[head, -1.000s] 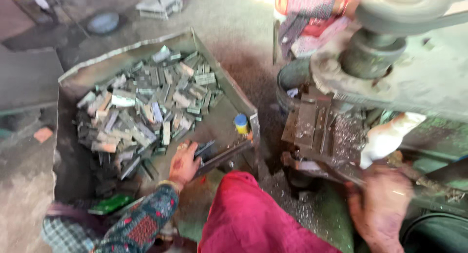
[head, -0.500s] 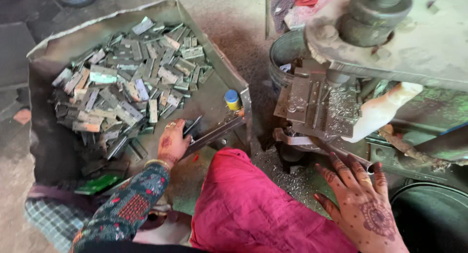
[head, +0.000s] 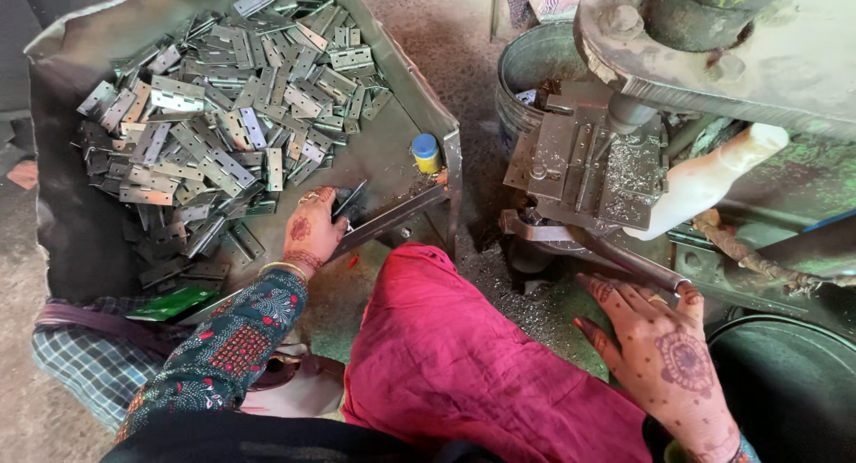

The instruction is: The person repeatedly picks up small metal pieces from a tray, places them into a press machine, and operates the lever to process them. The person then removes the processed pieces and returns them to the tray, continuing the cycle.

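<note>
A small dark flat metal hinge piece [head: 349,202] sits pinched in my left hand [head: 312,231], at the near lip of the large dented sheet-metal tray [head: 71,222], just short of the main heap. The left hand is closed around that piece, fingers curled, the back marked with a reddish henna pattern and the wrist ringed by a thin gold bangle [head: 282,268].

Beyond it lies the pile of grey stamped steel hinge plates [head: 223,115], flat rectangles with punched holes, jumbled and overlapping across the tray floor. A small yellow bottle with a blue cap [head: 426,152] stands upright against the tray's right wall.

My right hand [head: 660,356] is well apart from the hinge piece, on the far side of my knee draped in crimson cloth [head: 464,356]. It lies flat and spread, fingers open, holding nothing, fingertips at the slim steel lever bar [head: 624,258] of the press; I cannot tell whether they touch it.

Above that hand is the dull grey, bolted metal press die block [head: 580,155], littered with bright shavings, under the heavy cast press head [head: 713,53]. A round galvanised bucket [head: 535,70] stands behind it.
</note>
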